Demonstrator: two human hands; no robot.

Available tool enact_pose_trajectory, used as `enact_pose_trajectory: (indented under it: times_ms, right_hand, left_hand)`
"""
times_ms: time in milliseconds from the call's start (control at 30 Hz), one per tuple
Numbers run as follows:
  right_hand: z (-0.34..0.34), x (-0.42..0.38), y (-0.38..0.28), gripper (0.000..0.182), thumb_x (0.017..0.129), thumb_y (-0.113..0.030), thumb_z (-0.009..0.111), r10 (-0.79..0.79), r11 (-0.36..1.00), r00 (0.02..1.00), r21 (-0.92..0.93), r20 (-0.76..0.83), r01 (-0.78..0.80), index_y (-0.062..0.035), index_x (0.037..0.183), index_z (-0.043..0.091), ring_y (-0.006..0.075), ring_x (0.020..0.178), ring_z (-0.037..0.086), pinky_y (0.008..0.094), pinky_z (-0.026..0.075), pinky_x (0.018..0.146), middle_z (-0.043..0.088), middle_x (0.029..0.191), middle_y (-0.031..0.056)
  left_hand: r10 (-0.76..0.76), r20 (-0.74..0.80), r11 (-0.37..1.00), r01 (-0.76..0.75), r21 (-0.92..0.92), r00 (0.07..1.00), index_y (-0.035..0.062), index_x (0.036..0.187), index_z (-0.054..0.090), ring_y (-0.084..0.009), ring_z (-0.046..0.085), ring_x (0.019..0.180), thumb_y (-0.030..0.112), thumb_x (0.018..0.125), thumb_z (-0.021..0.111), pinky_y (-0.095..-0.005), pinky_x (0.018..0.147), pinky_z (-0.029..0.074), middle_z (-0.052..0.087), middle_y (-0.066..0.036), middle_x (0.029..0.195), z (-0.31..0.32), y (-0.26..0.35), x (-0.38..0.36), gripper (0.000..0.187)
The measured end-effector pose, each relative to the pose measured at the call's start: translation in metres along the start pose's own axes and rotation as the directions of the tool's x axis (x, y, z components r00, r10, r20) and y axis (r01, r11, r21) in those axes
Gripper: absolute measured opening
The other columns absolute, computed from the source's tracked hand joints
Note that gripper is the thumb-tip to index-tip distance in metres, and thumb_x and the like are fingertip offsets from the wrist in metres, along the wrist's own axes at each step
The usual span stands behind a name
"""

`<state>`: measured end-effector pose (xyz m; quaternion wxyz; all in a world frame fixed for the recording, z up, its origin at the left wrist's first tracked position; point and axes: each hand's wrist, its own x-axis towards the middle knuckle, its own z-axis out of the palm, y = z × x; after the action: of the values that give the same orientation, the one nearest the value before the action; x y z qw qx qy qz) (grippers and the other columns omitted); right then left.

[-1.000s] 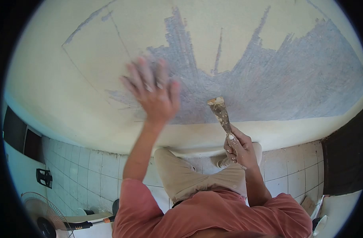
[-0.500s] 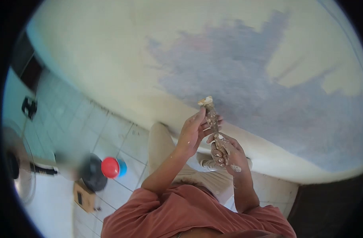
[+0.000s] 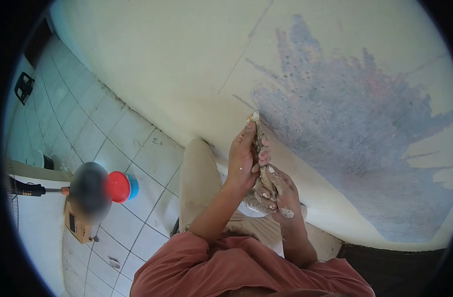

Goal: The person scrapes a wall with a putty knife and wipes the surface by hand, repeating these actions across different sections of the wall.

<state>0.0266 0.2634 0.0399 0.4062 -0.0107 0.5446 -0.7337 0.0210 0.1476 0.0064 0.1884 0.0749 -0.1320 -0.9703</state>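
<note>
A long, narrow hand tool [image 3: 265, 179], brown and crusted with whitish filler, is held in front of the wall; its exact kind is hard to make out under the crust. My right hand [image 3: 282, 192], smeared with pale filler, is wrapped round its lower part. Higher up, my left hand [image 3: 243, 157] closes on the tool, thumb along one side near the whitish tip and fingers curled round the other. Behind both hands rises the cream wall [image 3: 196, 64], with a large ragged grey-purple patch [image 3: 335, 123] on it.
White floor tiles [image 3: 152, 208] run along the wall's base. To the left are a red-and-blue bucket [image 3: 121, 187], a blurred dark round object [image 3: 90, 193], a cardboard box [image 3: 78, 222] and a fan [image 3: 28, 188]. A dark surface [image 3: 385, 270] lies at lower right.
My left hand's fingers, looser and spread before, have closed round the tool's upper part. The view has shifted, so the patch appears farther right and the bucket farther left.
</note>
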Motion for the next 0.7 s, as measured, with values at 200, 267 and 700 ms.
enact_pose_trajectory:
  times_ms: [200,267,700]
  right_hand:
    - [0.012,0.016,0.001,0.035,0.091,-0.011,0.046,0.026,0.997,0.995,-0.076,-0.091,-0.033,0.0000,0.125,0.044,0.0094,0.056,0.044,0.0187,0.030,0.036,0.052,0.083,0.0068]
    - [0.015,0.022,-0.003,0.035,0.092,-0.010,0.045,0.031,0.997,0.999,-0.076,-0.024,-0.033,0.0010,0.125,0.044,0.0088,0.056,0.043,0.0183,0.031,0.038,0.050,0.082,0.0053]
    - [0.018,0.018,-0.001,0.028,0.098,-0.027,0.039,0.014,0.973,1.000,-0.232,0.021,-0.009,-0.0020,0.093,0.050,0.0031,0.044,0.030,0.0201,0.024,0.038,0.034,0.056,-0.0047]
  left_hand:
    - [-0.012,-0.083,1.000,0.011,-0.012,0.996,0.0076,0.086,0.047,-0.0073,0.042,0.042,0.035,0.093,0.051,-0.0200,0.036,0.032,0.050,-0.002,0.062,-0.012,0.012,0.015,0.029]
    - [0.033,-0.116,0.999,-0.030,0.027,0.993,0.0078,0.085,0.047,-0.0077,0.042,0.041,0.035,0.093,0.051,-0.0204,0.036,0.032,0.051,-0.003,0.061,-0.010,0.017,0.017,0.029]
    - [0.112,-0.190,0.966,-0.062,0.250,0.975,0.0071,0.083,0.047,-0.0088,0.045,0.037,0.035,0.094,0.049,-0.0213,0.032,0.035,0.051,-0.003,0.056,-0.004,0.016,0.016,0.030]
